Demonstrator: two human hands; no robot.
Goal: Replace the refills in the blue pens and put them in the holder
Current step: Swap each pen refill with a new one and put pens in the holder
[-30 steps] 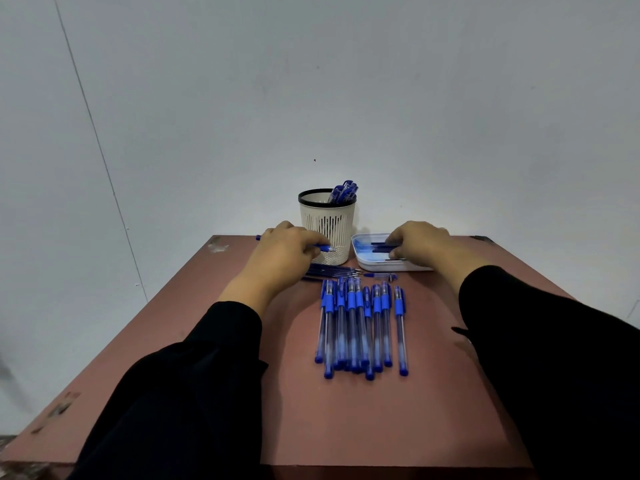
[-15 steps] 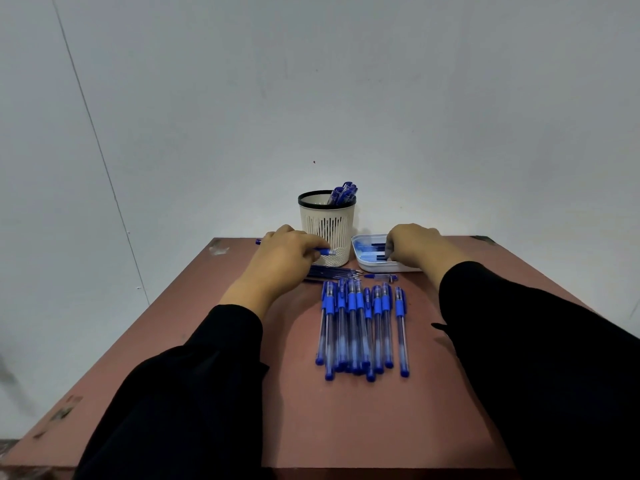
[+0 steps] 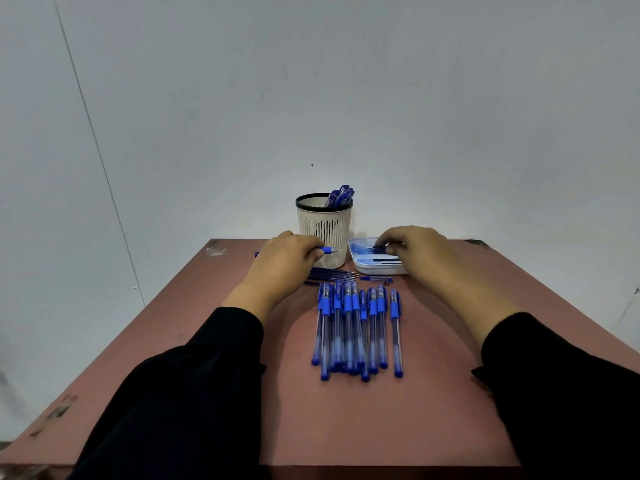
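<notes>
Blue pens (image 3: 356, 329) lie side by side in a row on the reddish table (image 3: 207, 358), just in front of the white slotted holder (image 3: 324, 230), their caps pointing toward it. A few more pens (image 3: 340, 195) already stand inside the holder, leaning to its right rim. The left hand (image 3: 282, 261) reaches in just left of the holder, its fingers curled around one pen (image 3: 325, 250) whose blue grip and tip stick out across the holder's front. Thin dark refills (image 3: 332, 273) lie loose at the holder's foot, with a small cap (image 3: 375, 279) beside them. Right of the holder sits a white tray (image 3: 374, 270), and the right hand (image 3: 415, 252) rests over it, fingertips pinching something blue inside; I cannot tell what.
</notes>
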